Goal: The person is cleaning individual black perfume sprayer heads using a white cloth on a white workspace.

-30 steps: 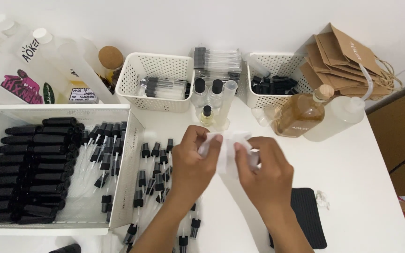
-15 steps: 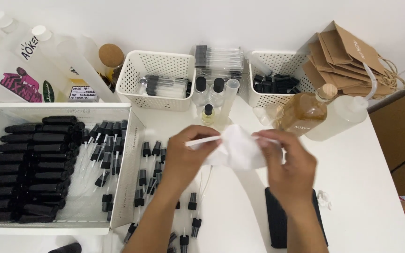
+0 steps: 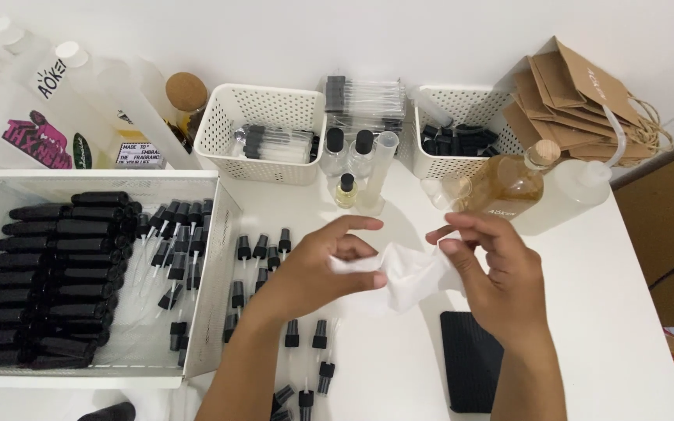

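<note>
White tissue (image 3: 409,274), stretched flat between both hands half a second ago, now crumpled and sagging at frame centre. Left hand (image 3: 317,269) has dropped lower, index finger lifted free. Right hand (image 3: 497,277) fingers spread, pinching the tissue's right edge. Black mat (image 3: 473,360) lower right more exposed.

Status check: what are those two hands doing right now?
Left hand and right hand both pinch a white tissue above the table. Black spray caps lie beside them, apart.
</note>
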